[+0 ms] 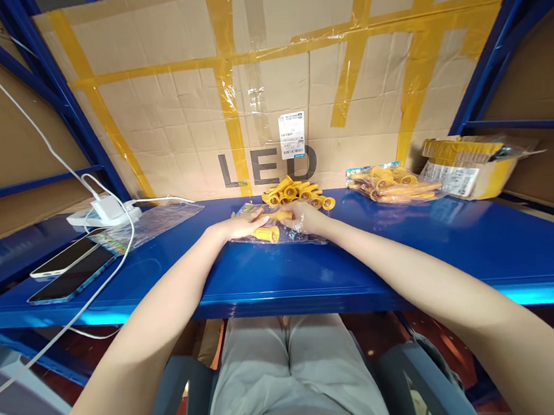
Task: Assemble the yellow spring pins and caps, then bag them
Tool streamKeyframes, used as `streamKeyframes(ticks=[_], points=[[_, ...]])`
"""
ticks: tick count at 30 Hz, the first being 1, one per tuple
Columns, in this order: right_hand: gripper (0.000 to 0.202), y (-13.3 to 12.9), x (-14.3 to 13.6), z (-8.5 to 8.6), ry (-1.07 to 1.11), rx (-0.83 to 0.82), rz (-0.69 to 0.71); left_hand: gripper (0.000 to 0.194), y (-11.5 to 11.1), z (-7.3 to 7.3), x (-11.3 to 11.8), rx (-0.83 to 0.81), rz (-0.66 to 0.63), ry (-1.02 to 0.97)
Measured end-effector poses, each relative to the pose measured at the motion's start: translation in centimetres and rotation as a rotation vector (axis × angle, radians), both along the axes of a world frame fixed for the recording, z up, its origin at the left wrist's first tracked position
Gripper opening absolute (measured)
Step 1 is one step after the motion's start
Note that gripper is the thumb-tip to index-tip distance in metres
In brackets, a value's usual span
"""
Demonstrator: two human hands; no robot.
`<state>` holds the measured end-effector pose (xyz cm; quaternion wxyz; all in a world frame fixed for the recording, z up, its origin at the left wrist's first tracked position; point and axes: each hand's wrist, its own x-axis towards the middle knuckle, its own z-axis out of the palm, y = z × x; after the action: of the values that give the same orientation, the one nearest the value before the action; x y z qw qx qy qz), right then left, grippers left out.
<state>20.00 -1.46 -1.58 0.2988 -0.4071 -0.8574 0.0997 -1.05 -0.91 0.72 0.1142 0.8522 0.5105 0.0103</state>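
On the blue table [274, 274] lies a clear plastic bag [294, 235] with a yellow horn-shaped piece [266, 234] in or on it. My left hand [245, 224] rests at the bag's left end, its fingers pressed on the plastic. My right hand [305, 218] is closed round another yellow piece [282, 215], over the right part of the bag. A pile of similar yellow pieces [298, 191] sits just behind my hands. The fingertips of my right hand are partly hidden.
A filled bag of yellow pieces [393, 184] and an opened carton [471, 167] stand at the right. To the left are two phones [73, 274], a flat plastic bag [159, 221] and a white power strip [104, 214] with cables. A large cardboard sheet [174, 126] rises behind.
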Motion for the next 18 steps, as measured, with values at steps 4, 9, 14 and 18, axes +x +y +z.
streamKeyframes(ticks=[4, 9, 14, 18], points=[[0.016, 0.33, -0.06, -0.31, 0.003, 0.029, 0.051, 0.082, -0.18, 0.03, 0.31, 0.019, -0.018, -0.015], [0.017, 0.39, -0.47, -0.43, -0.008, 0.042, -0.070, 0.083, 0.32, -0.40, 0.53, 0.065, -0.032, -0.020], [0.023, 0.33, -0.67, -0.36, 0.028, 0.011, -0.081, 0.081, 0.43, -0.38, 0.65, 0.093, -0.053, -0.020], [0.025, 0.61, -0.27, -0.29, 0.096, -0.048, -0.030, 0.083, -0.05, 0.13, 0.58, 0.069, -0.026, -0.003]])
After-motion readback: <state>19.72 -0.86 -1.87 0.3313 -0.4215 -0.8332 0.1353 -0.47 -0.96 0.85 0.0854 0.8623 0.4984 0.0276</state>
